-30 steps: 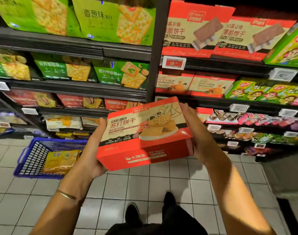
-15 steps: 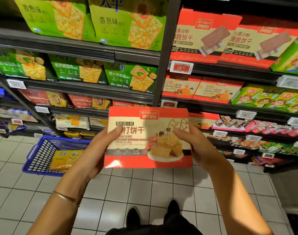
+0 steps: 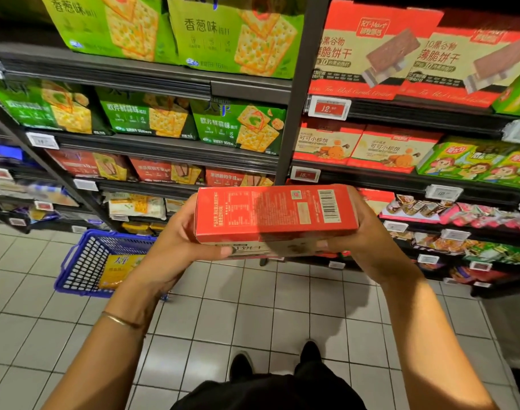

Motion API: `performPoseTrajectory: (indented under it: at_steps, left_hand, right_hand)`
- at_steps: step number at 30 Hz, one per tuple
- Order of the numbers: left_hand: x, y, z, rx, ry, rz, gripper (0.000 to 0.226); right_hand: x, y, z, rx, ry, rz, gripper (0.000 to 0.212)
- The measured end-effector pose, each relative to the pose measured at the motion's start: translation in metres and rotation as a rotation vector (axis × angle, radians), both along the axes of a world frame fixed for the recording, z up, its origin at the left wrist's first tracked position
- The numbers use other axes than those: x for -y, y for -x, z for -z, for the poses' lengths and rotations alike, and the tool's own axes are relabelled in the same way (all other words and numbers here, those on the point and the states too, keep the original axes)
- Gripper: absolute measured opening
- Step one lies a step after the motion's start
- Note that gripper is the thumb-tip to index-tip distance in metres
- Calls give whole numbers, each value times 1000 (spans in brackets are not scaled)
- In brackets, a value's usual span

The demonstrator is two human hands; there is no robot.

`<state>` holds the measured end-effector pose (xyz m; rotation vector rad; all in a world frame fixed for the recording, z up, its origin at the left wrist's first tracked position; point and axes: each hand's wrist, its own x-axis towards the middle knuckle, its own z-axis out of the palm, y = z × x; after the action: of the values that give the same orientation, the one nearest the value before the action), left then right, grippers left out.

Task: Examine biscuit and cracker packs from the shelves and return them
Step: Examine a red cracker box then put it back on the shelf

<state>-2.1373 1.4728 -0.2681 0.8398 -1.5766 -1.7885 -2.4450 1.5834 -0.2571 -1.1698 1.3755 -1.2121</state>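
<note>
The red cracker box (image 3: pixel 275 213) held crosswise shows a side panel with a barcode and small print too fine to read; on the face below, "饼干" can be made out. The light green packs (image 3: pixel 236 37) on the top shelf read "香葱味". The darker green packs (image 3: pixel 238 128) beneath read "欧芹鲜蒜味". The red boxes (image 3: pixel 368 51) top right carry "RT-Mart", "10黑谷物" and "薄脆饼干". The smaller red boxes (image 3: pixel 326 142) read "可可小棕饼". One price tag (image 3: pixel 328 108) shows "12.", another (image 3: pixel 305 174) "15.".
</note>
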Motion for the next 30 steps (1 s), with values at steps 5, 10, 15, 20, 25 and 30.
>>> performPoseTrajectory:
  at_steps: [5, 10, 15, 20, 25, 30]
  left_hand:
    - [-3, 3, -3, -22, 67, -13, 85]
    - [-5, 3, -6, 28, 169, -17, 84]
    - [-7, 2, -10, 24, 148, 64, 82]
    - [0, -4, -12, -6, -43, -69, 83]
    - [1, -6, -4, -178, -239, -144, 62]
    - [-7, 1, 9, -164, -371, -318, 27]
  right_hand:
    - [4, -3, 10, 124, 15, 24, 82]
    - [3, -5, 25, 258, 1, 71, 84]
    - [10, -6, 24, 439, -106, 103, 84]
    - [8, -16, 21, 644, -294, 159, 61]
    - [8, -29, 12, 564, -348, 197, 49]
    - [7, -37, 2, 754, -517, 151, 52]
